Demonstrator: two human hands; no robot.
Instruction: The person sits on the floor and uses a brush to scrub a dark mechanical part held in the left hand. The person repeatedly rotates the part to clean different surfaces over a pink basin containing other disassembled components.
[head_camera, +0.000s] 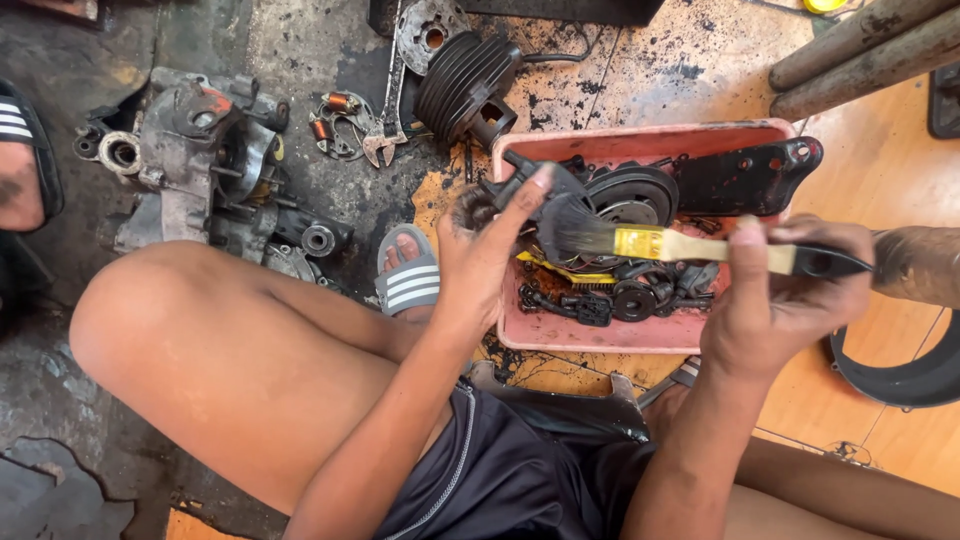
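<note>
My left hand (487, 250) holds a small black metal part (535, 190) over the left side of a pink plastic tray (600, 335). My right hand (780, 290) grips a paintbrush (690, 245) with a pale handle, yellow ferrule and dark bristles; the bristles touch the black part. Inside the tray lie several greasy black engine parts, among them a round flywheel-like disc (632, 195) and a long black cover (750, 175).
An engine crankcase (195, 160) sits on the oily floor at left. A finned black cylinder (465, 85), a wrench (385, 135) and a stator piece (335, 120) lie beyond the tray. Rusty pipes (860, 45) cross the top right. A black ring (900, 375) lies at right. My bare knee (180, 330) fills the lower left.
</note>
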